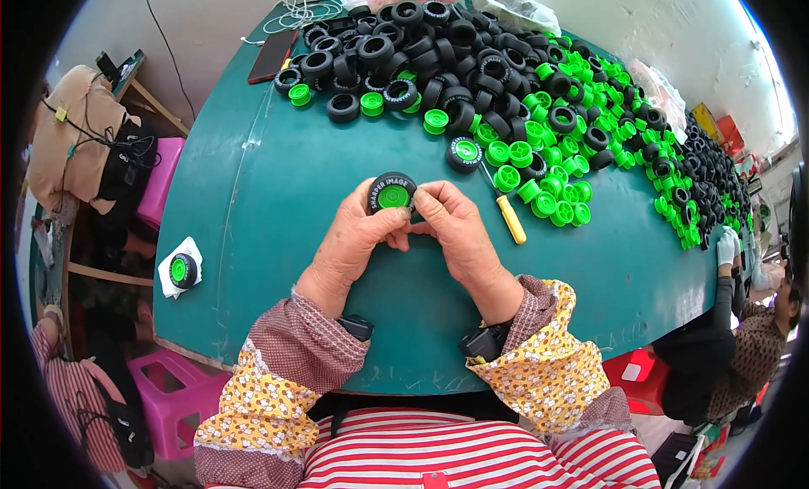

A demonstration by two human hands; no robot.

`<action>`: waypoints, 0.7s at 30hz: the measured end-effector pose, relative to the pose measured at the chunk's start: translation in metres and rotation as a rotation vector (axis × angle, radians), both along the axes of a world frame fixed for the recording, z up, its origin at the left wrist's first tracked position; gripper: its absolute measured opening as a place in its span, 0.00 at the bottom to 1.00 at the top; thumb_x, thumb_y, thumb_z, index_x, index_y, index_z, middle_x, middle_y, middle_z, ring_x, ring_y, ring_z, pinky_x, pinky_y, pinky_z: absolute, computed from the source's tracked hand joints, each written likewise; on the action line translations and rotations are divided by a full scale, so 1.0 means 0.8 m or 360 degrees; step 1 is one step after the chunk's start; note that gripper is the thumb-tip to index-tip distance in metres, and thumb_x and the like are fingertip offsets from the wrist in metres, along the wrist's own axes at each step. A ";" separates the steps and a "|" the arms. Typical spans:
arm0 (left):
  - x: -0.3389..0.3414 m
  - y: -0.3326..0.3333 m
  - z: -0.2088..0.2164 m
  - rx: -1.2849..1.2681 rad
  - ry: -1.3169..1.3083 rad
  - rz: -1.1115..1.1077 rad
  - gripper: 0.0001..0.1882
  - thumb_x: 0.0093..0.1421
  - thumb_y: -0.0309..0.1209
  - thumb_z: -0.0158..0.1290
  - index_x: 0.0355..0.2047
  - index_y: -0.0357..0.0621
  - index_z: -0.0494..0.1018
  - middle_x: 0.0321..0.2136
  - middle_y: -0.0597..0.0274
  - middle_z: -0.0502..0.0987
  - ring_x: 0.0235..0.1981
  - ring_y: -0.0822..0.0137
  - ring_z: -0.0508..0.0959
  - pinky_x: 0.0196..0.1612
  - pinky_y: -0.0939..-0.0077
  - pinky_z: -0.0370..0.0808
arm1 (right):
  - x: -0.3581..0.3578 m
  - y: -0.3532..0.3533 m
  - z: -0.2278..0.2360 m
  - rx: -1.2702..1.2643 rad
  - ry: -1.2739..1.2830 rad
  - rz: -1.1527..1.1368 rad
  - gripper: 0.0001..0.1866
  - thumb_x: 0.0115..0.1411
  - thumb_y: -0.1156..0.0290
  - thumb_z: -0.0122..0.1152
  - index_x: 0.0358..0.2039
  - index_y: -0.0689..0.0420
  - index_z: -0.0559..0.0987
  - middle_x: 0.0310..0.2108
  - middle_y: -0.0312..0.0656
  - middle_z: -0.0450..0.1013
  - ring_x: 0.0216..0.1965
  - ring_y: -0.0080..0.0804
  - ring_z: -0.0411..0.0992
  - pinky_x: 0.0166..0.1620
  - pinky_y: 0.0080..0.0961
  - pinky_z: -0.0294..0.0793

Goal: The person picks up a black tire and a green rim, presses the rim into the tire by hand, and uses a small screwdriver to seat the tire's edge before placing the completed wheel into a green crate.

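Two bare hands held one small toy wheel above the middle of a green tabletop.

I saw the left hand [352, 233] and the right hand [452, 228] both closed narrowly on a single wheel [391, 193], a ridged black rubber tyre around a glossy green plastic hub, held near the tabletop's centre. The tabletop [253, 202] was smooth, matte, dark green. Along its far edge lay a heap of black tyres [404, 42], too many for me to count, and toward the far right corner a spread of round green hubs [548, 164], also uncounted. One screwdriver [504, 207] with a yellow plastic handle lay just right of the hands. One finished wheel [183, 270] sat on a white cloth [168, 287] near the left edge. Another person's gloved hand [726, 246] rested at the right edge.
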State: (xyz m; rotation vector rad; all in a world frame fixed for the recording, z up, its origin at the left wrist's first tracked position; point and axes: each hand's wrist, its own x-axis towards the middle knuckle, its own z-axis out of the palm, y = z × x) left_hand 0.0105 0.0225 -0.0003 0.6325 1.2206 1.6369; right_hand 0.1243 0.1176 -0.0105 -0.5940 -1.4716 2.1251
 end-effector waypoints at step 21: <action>0.003 0.000 -0.002 -0.0258 0.1173 -0.0184 0.13 0.48 0.31 0.54 0.32 0.37 0.67 0.26 0.65 0.69 0.27 0.74 0.67 0.32 0.78 0.68 | 0.001 0.010 -0.009 -0.0163 -0.0159 0.0139 0.15 0.61 0.61 0.47 0.39 0.59 0.72 0.29 0.35 0.71 0.29 0.20 0.69 0.28 0.17 0.72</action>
